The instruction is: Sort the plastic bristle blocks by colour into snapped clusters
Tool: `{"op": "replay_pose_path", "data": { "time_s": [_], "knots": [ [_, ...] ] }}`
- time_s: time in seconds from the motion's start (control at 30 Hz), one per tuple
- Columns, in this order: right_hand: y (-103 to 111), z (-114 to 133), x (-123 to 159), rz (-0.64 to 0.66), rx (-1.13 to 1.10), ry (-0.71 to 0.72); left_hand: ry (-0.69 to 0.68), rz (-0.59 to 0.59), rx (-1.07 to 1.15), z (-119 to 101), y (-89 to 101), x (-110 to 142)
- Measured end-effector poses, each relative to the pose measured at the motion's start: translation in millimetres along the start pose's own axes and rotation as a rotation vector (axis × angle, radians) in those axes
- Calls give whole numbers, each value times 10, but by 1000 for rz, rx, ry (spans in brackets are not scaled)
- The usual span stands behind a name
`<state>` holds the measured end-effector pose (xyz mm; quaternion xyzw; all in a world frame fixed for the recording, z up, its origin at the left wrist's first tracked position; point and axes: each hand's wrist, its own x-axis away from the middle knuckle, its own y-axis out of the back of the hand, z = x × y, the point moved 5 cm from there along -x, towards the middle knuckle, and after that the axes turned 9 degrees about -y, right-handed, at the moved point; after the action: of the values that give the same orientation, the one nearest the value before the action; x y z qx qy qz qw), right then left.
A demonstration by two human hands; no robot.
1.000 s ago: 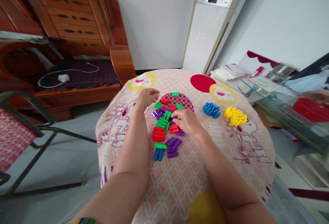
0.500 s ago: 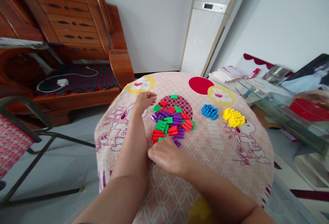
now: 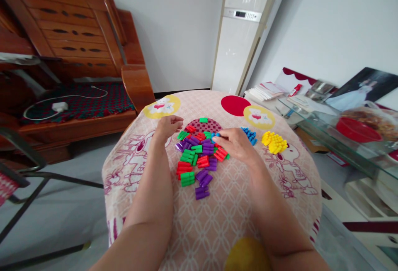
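My right hand (image 3: pixel 234 143) is closed on a small blue plastic block (image 3: pixel 215 136) with rounded knobs, held over the right side of a mixed pile. Purple blocks (image 3: pixel 207 148), green blocks (image 3: pixel 188 156) and red blocks (image 3: pixel 184 168) lie jumbled together there. At the pile's left edge hovers my left hand (image 3: pixel 169 129), its fingers apart and slightly curled, with nothing seen in them. Partly behind my right hand is a group of blue blocks (image 3: pixel 251 136). Farther right sits a cluster of yellow blocks (image 3: pixel 275 142).
A patterned cloth covers the round table (image 3: pixel 214 229). To the right stands a glass shelf (image 3: pixel 323 128) with a red bowl (image 3: pixel 357 130) and papers (image 3: pixel 264 91). A wooden bench (image 3: pixel 130 84) is at the left, near a metal-framed chair (image 3: pixel 25 155).
My right hand has moved from the near edge of the pile up and right, now carrying a blue block. Purple and green blocks it covered are visible. My left hand stays by the pile.
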<state>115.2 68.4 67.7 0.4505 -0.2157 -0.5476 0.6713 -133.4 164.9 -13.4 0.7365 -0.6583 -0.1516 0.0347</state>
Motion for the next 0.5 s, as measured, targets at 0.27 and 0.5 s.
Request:
{"op": "replay_pose_path", "data": {
  "time_s": [0.27,0.5],
  "knots": [
    [231,-840,-52,-136,46,-287,0,19,6,4,-44,-20],
    [213,-1072,-64,-193,228,-415,-1,18,3,0,-42,-25]
  ]
}}
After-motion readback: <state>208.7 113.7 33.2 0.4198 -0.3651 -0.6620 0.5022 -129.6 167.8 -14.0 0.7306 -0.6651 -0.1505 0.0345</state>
